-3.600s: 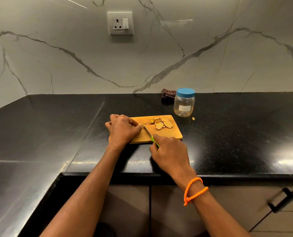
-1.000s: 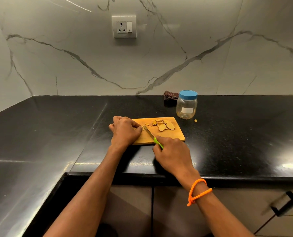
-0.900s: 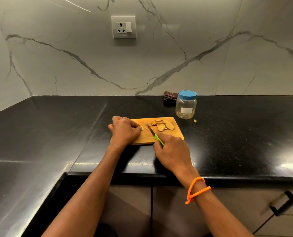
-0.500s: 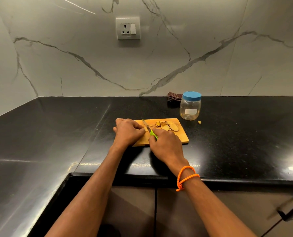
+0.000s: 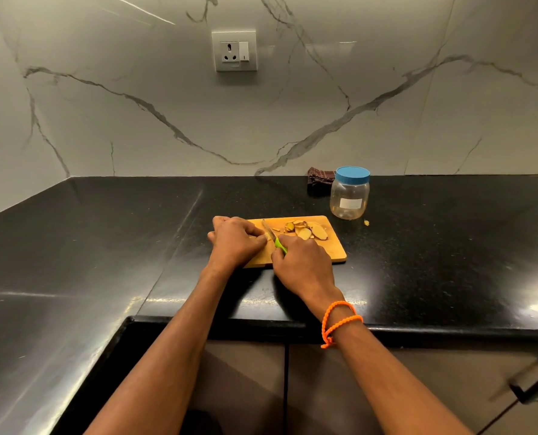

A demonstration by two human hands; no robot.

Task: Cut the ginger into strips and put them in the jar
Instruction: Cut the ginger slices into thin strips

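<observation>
A wooden cutting board [image 5: 333, 249] lies on the black counter. Several ginger slices [image 5: 308, 230] are piled at its far right part. My left hand [image 5: 234, 240] sits curled on the board's left side, fingertips pressed down on a ginger piece that is mostly hidden beneath them. My right hand [image 5: 302, 262] grips the green handle of a small knife [image 5: 272, 236], whose blade points away from me right beside my left fingers. A clear jar [image 5: 349, 196] with a blue lid stands closed behind the board's right corner.
A dark checked cloth [image 5: 319, 180] lies by the marble wall behind the jar. A tiny ginger scrap [image 5: 367, 222] sits on the counter right of the jar. A wall socket [image 5: 234, 51] is above. Cabinet doors with a black handle [image 5: 531, 384] are below the counter edge.
My right hand has slid the knife left and forward, from the board's middle to right beside my left fingers. My left hand stays pressed on the ginger piece.
</observation>
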